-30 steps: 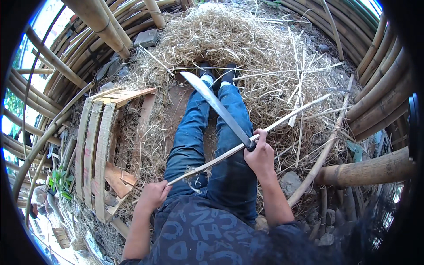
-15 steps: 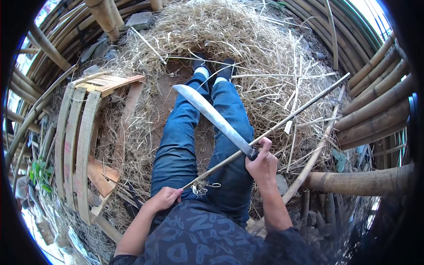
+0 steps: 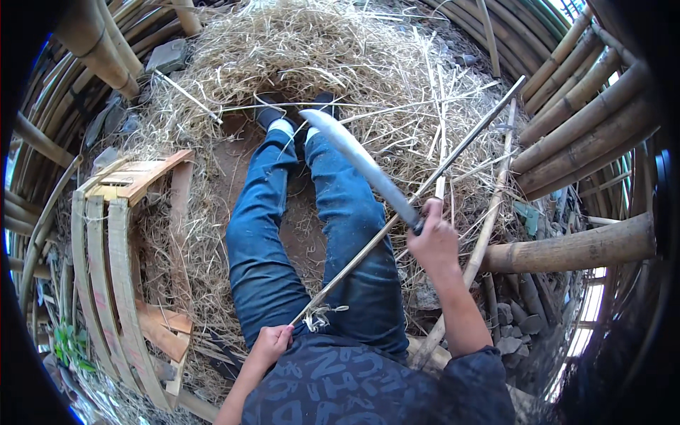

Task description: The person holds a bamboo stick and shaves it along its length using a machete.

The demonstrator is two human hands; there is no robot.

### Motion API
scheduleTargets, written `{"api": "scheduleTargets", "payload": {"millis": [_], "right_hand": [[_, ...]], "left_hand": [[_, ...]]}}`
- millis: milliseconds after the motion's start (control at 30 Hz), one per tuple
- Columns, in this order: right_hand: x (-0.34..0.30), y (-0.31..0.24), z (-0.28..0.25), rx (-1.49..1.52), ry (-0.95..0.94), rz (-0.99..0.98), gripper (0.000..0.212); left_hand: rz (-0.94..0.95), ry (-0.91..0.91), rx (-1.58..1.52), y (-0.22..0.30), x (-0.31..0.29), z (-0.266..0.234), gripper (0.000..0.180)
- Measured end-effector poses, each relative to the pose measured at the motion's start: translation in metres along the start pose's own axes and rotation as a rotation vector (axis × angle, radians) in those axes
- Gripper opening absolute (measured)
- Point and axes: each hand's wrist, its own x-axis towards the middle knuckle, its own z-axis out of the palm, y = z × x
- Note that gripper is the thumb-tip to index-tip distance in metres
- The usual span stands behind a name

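My right hand [image 3: 434, 239] is closed round the dark handle of a machete [image 3: 360, 160]. Its long curved blade points forward and to the left, above my shins. The blade's base lies across a thin bamboo strip [image 3: 354, 264], touching it or nearly so. Near my lap, my left hand [image 3: 271, 343] pinches the strip's near end. From there the strip slants over my right thigh toward the far right. Pale curled shavings [image 3: 322, 317] cling by the strip's lower part, at my lap. My fingers hide most of the machete handle.
Dry straw [image 3: 297, 49] covers the ground around my outstretched legs [image 3: 269, 248]. A slatted wooden crate [image 3: 120, 262] stands at left. A thick bamboo pole [image 3: 574, 248] juts in from the right, beside a long thin pole [image 3: 489, 241]. Bamboo walls curve round the space.
My right hand and the machete have moved farther along the strip, away from my left hand. The strip now slants more steeply. The whole view has shifted.
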Motion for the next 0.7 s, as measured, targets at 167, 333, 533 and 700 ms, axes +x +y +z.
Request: {"api": "scheduleTargets", "payload": {"millis": [167,333,533,700], "right_hand": [[-0.001,-0.014,0.003,-0.102,-0.124,-0.065,0.05],[0.025,0.027,-0.009,-0.171,0.07,0.091,0.049],[-0.001,-0.001,-0.001,-0.097,-0.063,-0.01,0.054],[0.016,0.032,-0.017,-0.225,-0.05,0.017,0.054]], "left_hand": [[0.025,0.032,-0.061,-0.002,0.0,0.001,0.036],[0.079,0.006,-0.03,-0.002,0.005,-0.002,0.033],[0.012,0.001,-0.056,-0.006,0.007,-0.003,0.033],[0.056,-0.015,-0.051,-0.01,0.01,-0.001,0.034]]}}
